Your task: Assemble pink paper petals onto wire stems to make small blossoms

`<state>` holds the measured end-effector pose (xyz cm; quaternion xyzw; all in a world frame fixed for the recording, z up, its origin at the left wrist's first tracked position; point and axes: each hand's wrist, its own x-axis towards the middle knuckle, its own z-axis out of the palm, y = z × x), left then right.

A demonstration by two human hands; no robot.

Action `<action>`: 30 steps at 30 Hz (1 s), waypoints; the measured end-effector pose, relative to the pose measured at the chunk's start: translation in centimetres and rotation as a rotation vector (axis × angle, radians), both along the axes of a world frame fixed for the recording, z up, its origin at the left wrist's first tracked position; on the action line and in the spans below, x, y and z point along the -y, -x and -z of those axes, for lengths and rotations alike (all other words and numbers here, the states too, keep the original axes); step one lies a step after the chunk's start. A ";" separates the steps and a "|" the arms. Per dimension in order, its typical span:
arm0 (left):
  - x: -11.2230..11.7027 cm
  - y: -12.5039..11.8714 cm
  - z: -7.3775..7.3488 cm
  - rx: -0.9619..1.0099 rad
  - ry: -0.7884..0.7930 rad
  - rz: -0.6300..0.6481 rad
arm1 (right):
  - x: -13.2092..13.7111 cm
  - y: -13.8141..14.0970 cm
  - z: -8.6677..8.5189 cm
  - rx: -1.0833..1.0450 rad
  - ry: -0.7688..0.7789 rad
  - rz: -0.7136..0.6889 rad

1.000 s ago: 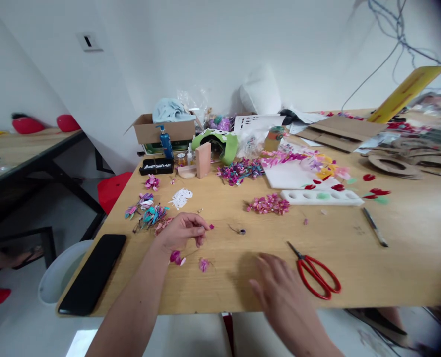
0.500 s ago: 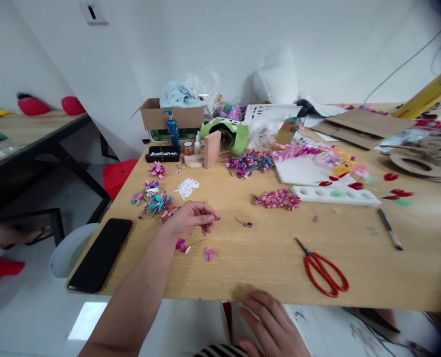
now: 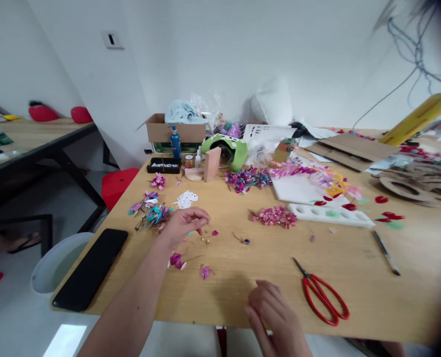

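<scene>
My left hand (image 3: 186, 225) hovers over the table's left-centre, fingers loosely bent and nothing visible in them. Just right of its fingertips a small magenta petal (image 3: 215, 232) lies on the wood, with a few tiny beads (image 3: 205, 241) beside it. Below the hand are a magenta flower (image 3: 176, 260) on a wire stem and a pink flower (image 3: 205, 271). A dark bead on a wire (image 3: 246, 241) lies further right. My right hand (image 3: 274, 312) is above the front edge, fingers half curled with the thumb apart, and I see nothing in it.
Red-handled scissors (image 3: 324, 297) lie right of my right hand; a brush-like tool (image 3: 387, 253) is beyond. A black phone (image 3: 92, 267) rests at the left edge. Pink flower bunches (image 3: 274, 216), a white holed strip (image 3: 330, 215), white cutouts (image 3: 186, 199) and a cardboard box (image 3: 158, 130) stand farther back.
The magenta petal that was between my left fingertips now lies on the table, and that hand has drawn slightly left. My right hand has risen over the front edge. The view has tilted up.
</scene>
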<state>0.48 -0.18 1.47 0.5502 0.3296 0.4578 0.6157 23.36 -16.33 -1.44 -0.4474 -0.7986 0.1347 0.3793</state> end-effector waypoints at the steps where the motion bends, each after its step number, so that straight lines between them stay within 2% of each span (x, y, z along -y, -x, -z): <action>1: 0.1 -0.3 0.1 -0.041 -0.035 0.003 | -1.2 0.2 -0.9 -0.043 0.088 0.054; 3: 0.1 -0.7 0.3 -0.114 -0.095 0.003 | -4.1 0.9 -2.5 -0.150 0.194 0.202; 5: 0.1 -0.8 0.5 -0.168 -0.147 -0.013 | -7.2 1.9 -3.7 -0.205 0.269 0.246; 8: 0.0 -0.7 0.7 -0.232 -0.202 -0.039 | -11.1 3.5 -4.1 -0.181 0.366 0.156; 11: -0.2 -0.5 0.8 -0.261 -0.211 -0.056 | -13.3 5.0 -3.6 -0.117 0.412 0.090; 20: -0.7 0.4 0.4 -0.298 -0.179 -0.160 | -15.7 6.4 -4.0 -0.062 0.392 -0.040; 26: -0.9 0.3 0.8 -0.328 -0.165 -0.267 | -16.5 6.4 -1.9 -0.147 0.357 -0.095; 30: -1.4 0.6 1.3 -0.232 -0.079 -0.485 | -17.3 5.0 -0.5 -0.084 0.250 0.010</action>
